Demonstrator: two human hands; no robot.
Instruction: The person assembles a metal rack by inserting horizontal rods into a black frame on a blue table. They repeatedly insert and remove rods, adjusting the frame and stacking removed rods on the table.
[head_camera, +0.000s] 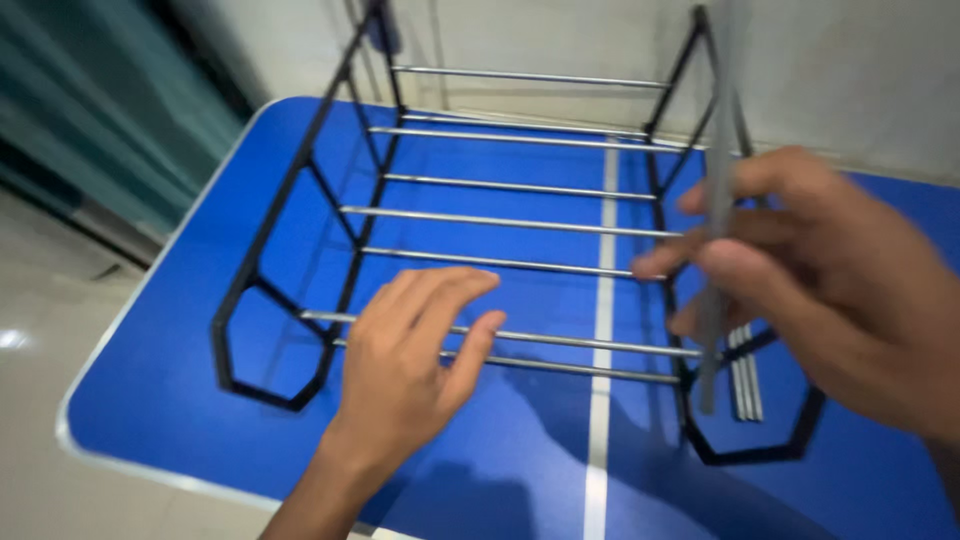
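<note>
Right hand (800, 280) pinches a loose metal rod (714, 250), held upright (blurred) by the rack's right side frame (745, 452). Left hand (415, 360) lies open, grasping nothing, fingers over the front rails (580, 345) of the black rack. Rack stands on blue table (180, 380); spare rods (745, 385) lie inside.

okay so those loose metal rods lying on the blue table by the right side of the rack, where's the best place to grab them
Judging by how they lie, take the loose rods near their near ends, from above. They rest flat and parallel on the table, just inside the rack's right frame, so a side approach looks blocked.
</note>
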